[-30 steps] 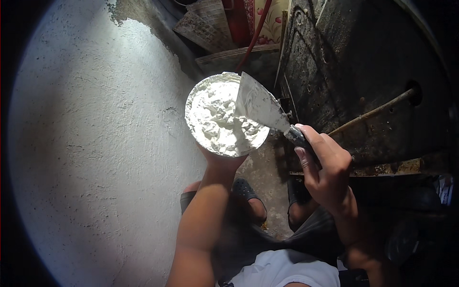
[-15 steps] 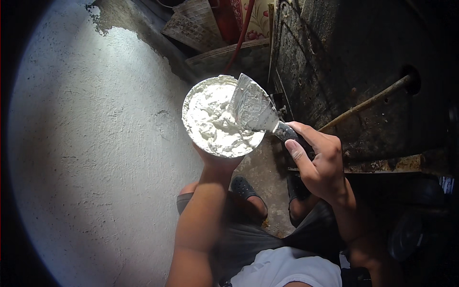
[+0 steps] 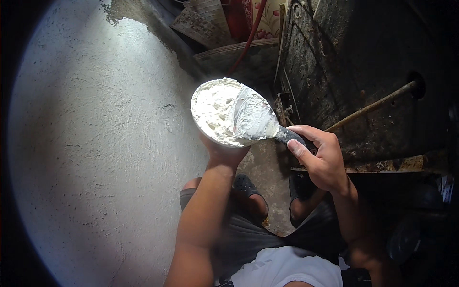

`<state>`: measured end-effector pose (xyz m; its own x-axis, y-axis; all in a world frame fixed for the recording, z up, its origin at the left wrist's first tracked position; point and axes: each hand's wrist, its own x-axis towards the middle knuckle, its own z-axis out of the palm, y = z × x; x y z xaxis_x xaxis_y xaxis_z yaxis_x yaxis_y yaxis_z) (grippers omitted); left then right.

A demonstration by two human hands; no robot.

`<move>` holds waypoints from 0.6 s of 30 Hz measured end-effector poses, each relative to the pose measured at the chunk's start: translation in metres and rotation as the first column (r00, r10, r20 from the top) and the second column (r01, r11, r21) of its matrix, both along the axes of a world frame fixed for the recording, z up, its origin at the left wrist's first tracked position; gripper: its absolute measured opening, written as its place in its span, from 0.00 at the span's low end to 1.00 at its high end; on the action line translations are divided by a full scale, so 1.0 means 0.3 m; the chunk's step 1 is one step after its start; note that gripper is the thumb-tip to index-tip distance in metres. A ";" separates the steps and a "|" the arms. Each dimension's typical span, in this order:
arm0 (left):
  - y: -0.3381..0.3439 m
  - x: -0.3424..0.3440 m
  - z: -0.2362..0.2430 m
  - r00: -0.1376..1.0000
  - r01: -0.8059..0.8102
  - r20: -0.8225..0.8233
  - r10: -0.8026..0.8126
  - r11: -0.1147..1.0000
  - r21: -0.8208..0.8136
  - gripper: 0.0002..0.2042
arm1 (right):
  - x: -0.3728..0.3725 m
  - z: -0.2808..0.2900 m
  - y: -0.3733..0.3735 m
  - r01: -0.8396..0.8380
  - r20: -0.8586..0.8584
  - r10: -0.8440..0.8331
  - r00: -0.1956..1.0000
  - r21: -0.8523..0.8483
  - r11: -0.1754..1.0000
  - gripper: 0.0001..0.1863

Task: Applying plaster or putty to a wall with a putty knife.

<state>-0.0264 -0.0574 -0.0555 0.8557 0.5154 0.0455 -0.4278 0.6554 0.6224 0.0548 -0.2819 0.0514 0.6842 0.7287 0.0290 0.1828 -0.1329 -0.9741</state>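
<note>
My left hand [image 3: 224,152] grips a round tub [image 3: 195,120] from beneath; its fingers are mostly hidden by the tub. Thick white paste [image 3: 216,109] fills the tub, lumpy on top. A putty knife [image 3: 256,115] lies with its wide, paste-smeared blade over the tub's right side, touching the rim or the paste. Around its dark handle my right hand [image 3: 321,155] is closed, thumb along the top. The tub tilts slightly.
A white-coated wall [image 3: 110,158] rises close on the left, with a bare grey patch near its top. To the right stands a dark, stained board [image 3: 354,62] with a wooden stick [image 3: 373,109] through a hole. Dark clogs [image 3: 245,185] stand on the concrete floor [image 3: 270,167].
The tub has shifted a little right and tilted. The putty knife's blade has turned flatter over the rim, and its face now shows smoother white paste.
</note>
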 end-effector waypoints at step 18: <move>-0.027 0.004 0.070 0.982 0.120 0.173 -0.076 0.957 -0.264 0.34 | 0.036 -0.031 -0.007 0.019 -0.373 0.030 0.927 0.129 0.992 0.15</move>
